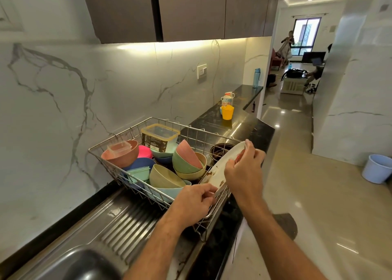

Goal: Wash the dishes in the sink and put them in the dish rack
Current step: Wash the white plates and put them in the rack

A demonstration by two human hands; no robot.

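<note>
The left hand (pixel 194 199) grips the dirty white plate (pixel 220 169) at its lower edge, over the dish rack (pixel 135 180). The right hand (pixel 244 169) pinches a red scrubber (pixel 239 156) against it.

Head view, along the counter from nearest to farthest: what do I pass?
Sink basin → ribbed drainboard → wire dish rack full of bowls, with the white plate held at its right edge → yellow cup → stacked mugs → blue bottle.

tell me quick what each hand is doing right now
Left hand: grips the lower edge of the white plate.
Right hand: holds a red scrubber against the plate.
</note>
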